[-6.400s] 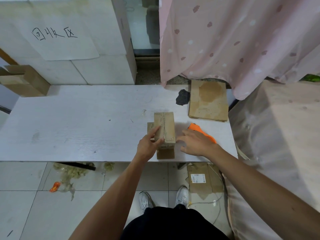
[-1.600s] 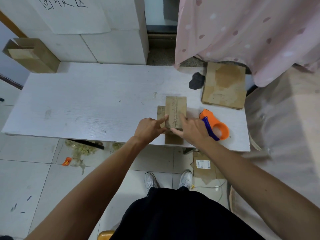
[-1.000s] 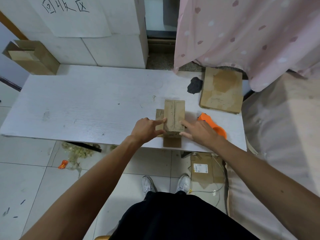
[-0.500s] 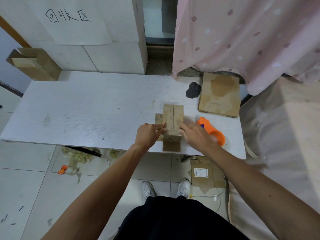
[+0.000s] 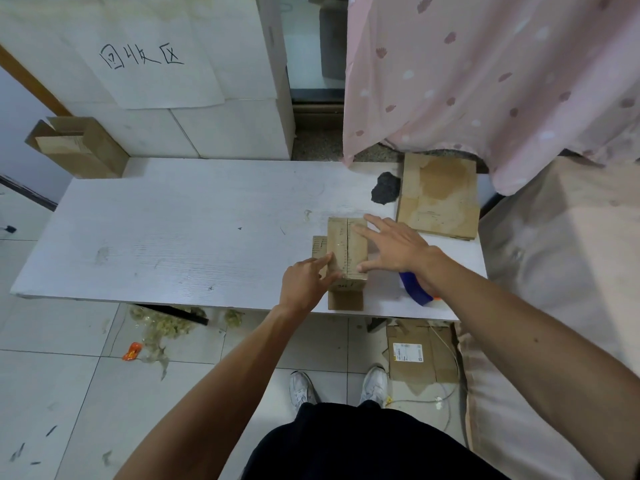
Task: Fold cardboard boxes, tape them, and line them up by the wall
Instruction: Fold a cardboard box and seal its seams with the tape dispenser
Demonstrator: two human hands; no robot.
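Observation:
A small brown cardboard box (image 5: 346,247) stands near the front edge of the white table (image 5: 173,230), with clear tape along its top seam and loose flaps showing at its left and front. My left hand (image 5: 304,282) holds the box's near left corner with thumb and fingers. My right hand (image 5: 391,244) lies flat and spread across the box's top right side. The tape dispenser (image 5: 417,292) sits on the table under my right wrist, mostly hidden.
Flattened cardboard sheets (image 5: 438,197) lie at the table's back right beside a black lump (image 5: 386,188). An open brown box (image 5: 79,147) stands by the wall at the left. A pink curtain (image 5: 485,74) hangs at the right. Cardboard (image 5: 420,355) and scraps litter the floor.
My right hand has moved from the box's near right side forward over its top, with fingers spread. My left hand stays at the near left corner. The dispenser is now mostly covered by my wrist.

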